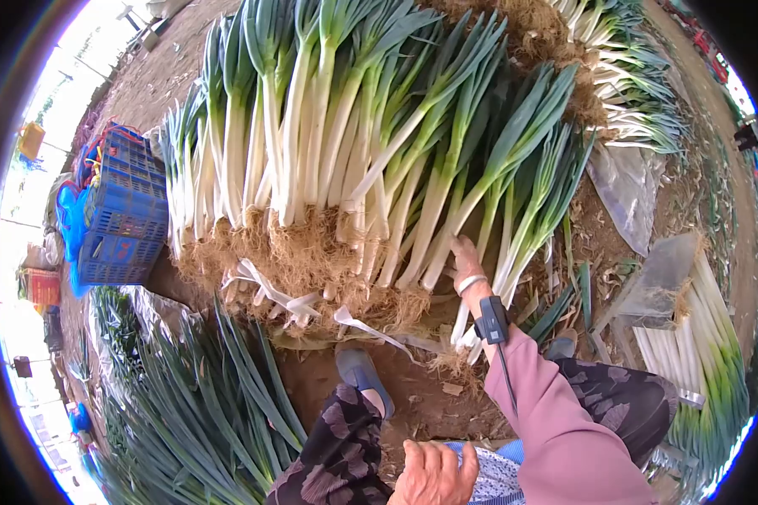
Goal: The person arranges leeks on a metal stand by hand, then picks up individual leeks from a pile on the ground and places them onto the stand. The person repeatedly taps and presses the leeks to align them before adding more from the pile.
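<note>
A large heap of leeks (299, 126) with white stalks, green tops and brown roots lies in front of me. My right hand (467, 263) reaches to the heap's right part, its fingers against a white leek stalk; how they close is partly hidden. A dark device is strapped to that wrist. Near my lap, at the bottom of the view, my left hand (434, 474) rests with its fingers curled by a patterned blue and white cloth (493, 481). Whether that hand holds anything is hidden. Pale peeled strips (269, 290) lie on the roots.
A blue crate (125, 215) stands at the left. Long green leaves (194, 412) are piled at the lower left. A bundle of leeks (703, 345) lies at the right, below a clear plastic sheet (627, 189). More leeks (636, 84) lie at the upper right. My shoe (362, 379) is on the soil.
</note>
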`<state>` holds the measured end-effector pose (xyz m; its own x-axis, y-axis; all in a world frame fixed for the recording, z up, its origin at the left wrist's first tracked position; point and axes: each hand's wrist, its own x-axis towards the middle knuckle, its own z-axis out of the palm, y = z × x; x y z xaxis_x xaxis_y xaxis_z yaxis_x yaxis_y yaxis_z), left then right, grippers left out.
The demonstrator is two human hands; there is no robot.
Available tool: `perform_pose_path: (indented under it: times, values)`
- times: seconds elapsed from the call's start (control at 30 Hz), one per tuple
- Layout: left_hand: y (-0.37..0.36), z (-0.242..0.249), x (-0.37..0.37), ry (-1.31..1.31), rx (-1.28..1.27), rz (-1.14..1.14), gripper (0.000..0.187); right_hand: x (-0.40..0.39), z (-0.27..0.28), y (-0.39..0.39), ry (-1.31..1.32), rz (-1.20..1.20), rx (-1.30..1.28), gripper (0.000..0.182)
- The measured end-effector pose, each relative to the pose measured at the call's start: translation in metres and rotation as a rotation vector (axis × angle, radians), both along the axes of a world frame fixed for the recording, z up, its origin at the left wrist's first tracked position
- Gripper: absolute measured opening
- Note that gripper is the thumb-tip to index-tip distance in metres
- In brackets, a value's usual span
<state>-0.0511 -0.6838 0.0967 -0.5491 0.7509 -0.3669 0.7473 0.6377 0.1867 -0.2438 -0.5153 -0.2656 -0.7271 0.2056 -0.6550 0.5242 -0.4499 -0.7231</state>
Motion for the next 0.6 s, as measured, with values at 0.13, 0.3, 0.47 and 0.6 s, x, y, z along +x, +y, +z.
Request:
perform_pose_path:
  times: [0.13,0.3,0.47,0.6]
  values:
    - [-0.004,-0.001,0.001,0.013,0.002,0.006,0.043,-0.023,0.014,0.000,-0.066,-0.042,0.065,0.085]
    - [-0.004,-0.001,-0.002,0.001,0.137,0.106,0.042,-0.019,0.081,-0.010,0.303,-0.027,-0.109,0.029]
    - [-0.013,-0.003,-0.032,0.268,0.281,0.546,0.051,0.065,0.187,-0.106,0.576,0.343,-0.044,0.034]
    - [-0.045,-0.002,-0.054,0.524,0.275,0.802,0.053,0.149,0.215,-0.198,0.791,0.700,-0.300,0.038]
